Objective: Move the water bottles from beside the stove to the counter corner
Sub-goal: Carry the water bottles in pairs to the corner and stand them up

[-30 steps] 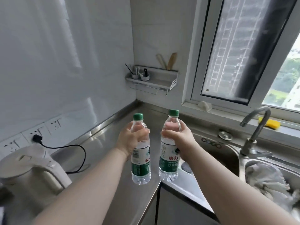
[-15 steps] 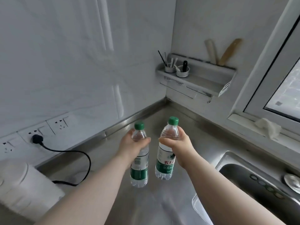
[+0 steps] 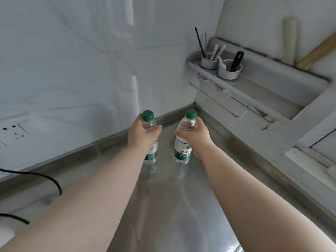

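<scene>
Steel counter (image 3: 181, 206) running into its back corner, and both bottles are nearly home. Left hand (image 3: 141, 136) clasps the left bottle (image 3: 151, 153), right hand (image 3: 195, 135) the right bottle (image 3: 182, 153), bases at or just above the surface. Only setting down and letting go remains, I'd say.

A: Left water bottle (image 3: 152, 153): clear, green cap, green-white label, upright, base at the table (image 3: 172, 197).

B: Right water bottle (image 3: 182, 151): same kind, tilted slightly, near the corner.
</scene>
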